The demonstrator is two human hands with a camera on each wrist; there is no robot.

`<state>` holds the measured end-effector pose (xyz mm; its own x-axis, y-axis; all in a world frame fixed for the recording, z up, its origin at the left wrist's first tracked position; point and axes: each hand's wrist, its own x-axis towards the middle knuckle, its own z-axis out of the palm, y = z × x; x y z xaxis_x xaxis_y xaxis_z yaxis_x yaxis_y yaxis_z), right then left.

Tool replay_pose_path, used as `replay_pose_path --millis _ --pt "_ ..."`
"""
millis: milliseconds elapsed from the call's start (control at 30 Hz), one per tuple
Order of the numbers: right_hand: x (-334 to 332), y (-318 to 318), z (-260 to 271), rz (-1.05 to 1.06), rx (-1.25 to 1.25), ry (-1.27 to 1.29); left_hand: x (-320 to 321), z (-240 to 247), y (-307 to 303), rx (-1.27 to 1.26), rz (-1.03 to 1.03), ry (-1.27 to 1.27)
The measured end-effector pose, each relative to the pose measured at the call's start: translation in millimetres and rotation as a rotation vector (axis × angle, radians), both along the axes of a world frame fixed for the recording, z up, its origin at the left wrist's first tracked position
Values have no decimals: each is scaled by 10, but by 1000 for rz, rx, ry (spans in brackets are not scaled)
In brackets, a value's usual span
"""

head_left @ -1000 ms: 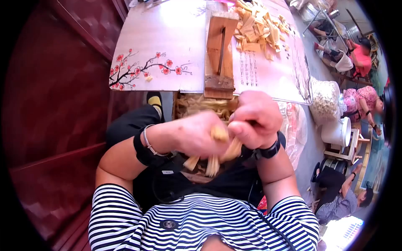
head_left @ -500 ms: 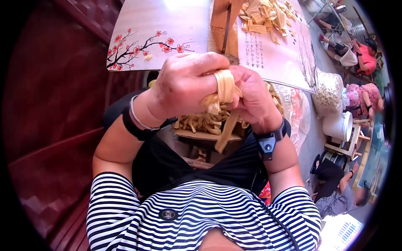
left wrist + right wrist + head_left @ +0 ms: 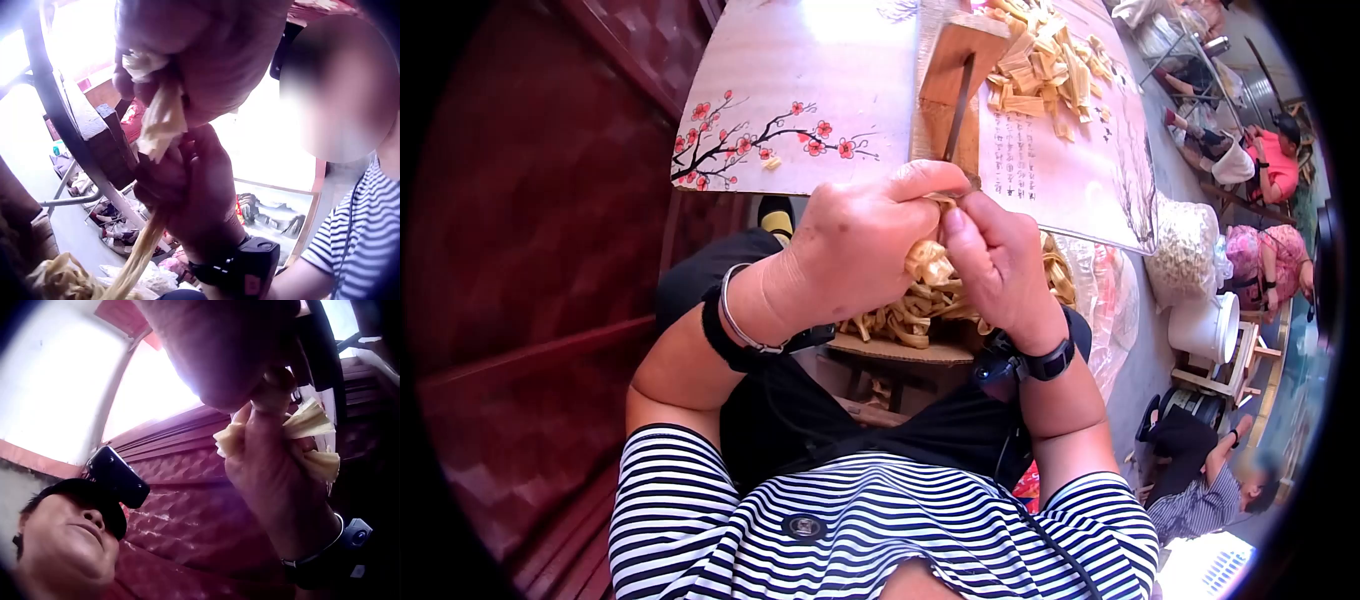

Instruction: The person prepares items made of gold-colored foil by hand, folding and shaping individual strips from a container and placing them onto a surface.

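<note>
Has turned the right hand (image 3: pixel 1006 270) thumb-up against the left hand (image 3: pixel 850 245) since half a second ago, losing from the head view the dangling end of one strip (image 3: pixel 140 250). Grips one bundle (image 3: pixel 928 262) in the left, with three ends (image 3: pixel 309 420) poking out, and pinches that strip in the right, above one box (image 3: pixel 900 349) of uncounted, tangled strips (image 3: pixel 900 318). Faces one table (image 3: pixel 790 75) bearing one wooden block (image 3: pixel 952 65), one heap (image 3: pixel 1045 70) and one crumb (image 3: pixel 772 163), beside one sack (image 3: pixel 1183 250), one bucket (image 3: pixel 1198 328) and at least three people (image 3: pixel 1276 165).
</note>
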<state>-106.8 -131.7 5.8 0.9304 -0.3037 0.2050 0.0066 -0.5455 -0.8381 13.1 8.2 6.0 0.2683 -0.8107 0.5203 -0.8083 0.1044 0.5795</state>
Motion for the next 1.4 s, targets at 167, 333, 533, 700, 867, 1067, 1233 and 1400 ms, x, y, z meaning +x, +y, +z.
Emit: replay_pose_path --millis 167,333,533,700,867,1067,1233,1400 --pt "-106 -41 187 198 584 332 132 114 24 -331 -180 434" --pt "-141 -115 22 437 989 247 189 245 161 -339 -127 720" --pt "-74 -124 -56 268 1108 244 246 51 80 -170 -152 878" --pt "-27 -1 85 151 853 333 120 108 66 51 -283 1233" --pt "-123 -128 -7 248 1042 190 110 150 101 -36 -156 907" --pt "15 -455 29 378 1404 -528 -381 -39 -125 302 -199 834" --pt "51 -469 -36 0 1263 -581 -536 -256 -209 459 -334 1307" --pt "22 -812 18 -699 414 -644 -331 -180 -143 269 -135 1261"
